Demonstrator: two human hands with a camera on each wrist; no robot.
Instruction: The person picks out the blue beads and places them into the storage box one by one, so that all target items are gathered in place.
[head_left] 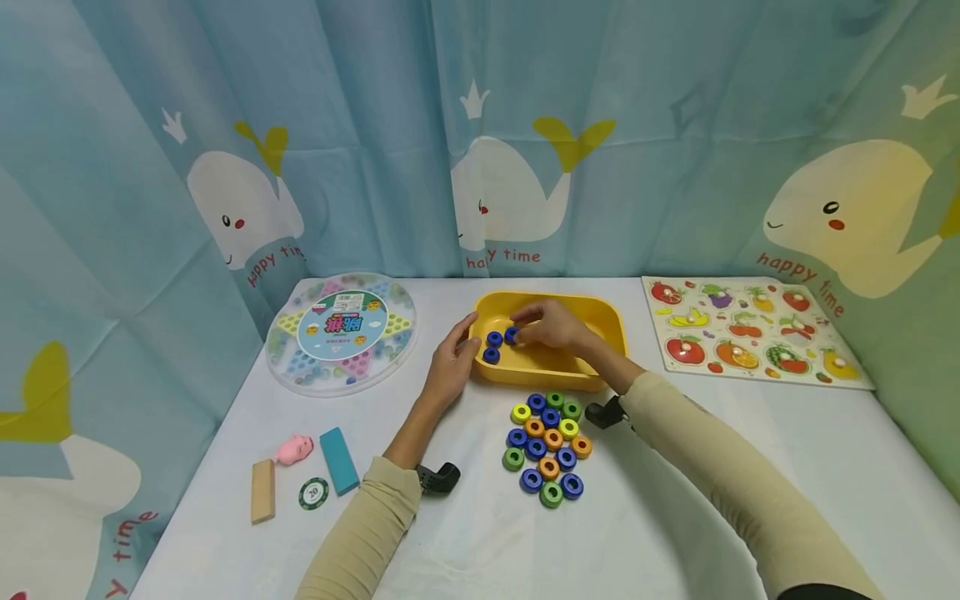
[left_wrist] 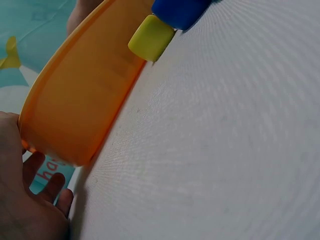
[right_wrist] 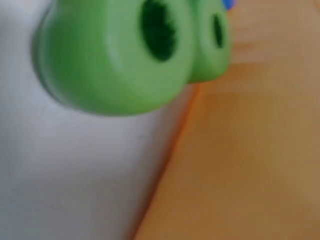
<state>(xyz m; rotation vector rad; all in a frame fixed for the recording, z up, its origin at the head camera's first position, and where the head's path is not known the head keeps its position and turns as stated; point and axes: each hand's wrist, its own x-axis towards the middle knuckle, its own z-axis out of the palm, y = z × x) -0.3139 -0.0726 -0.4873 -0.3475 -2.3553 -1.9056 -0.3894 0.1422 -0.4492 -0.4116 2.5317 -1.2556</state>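
A yellow plastic tray (head_left: pixel 555 379) stands at the back middle of the table, with blue rings (head_left: pixel 491 356) at its left end. My left hand (head_left: pixel 452 360) holds the tray's left end at the rim; in the left wrist view its fingers (left_wrist: pixel 52 187) curve below that end. Reaching inside over the front wall, my right hand (head_left: pixel 551 325) pinches a blue ring (head_left: pixel 512 335) between thumb and forefinger, beside the other blue rings. In front of the tray lies a cluster of blue, green, orange and yellow rings (head_left: pixel 552 439). Green rings (right_wrist: pixel 120 60) fill much of the right wrist view.
A round board-game box (head_left: pixel 341 333) lies at the back left, and a fruit puzzle board (head_left: pixel 750 333) at the back right. Front left are a pink pig figure (head_left: pixel 295 449), a wooden block (head_left: pixel 262 492), a teal block (head_left: pixel 340 461) and a green chip (head_left: pixel 313 493).
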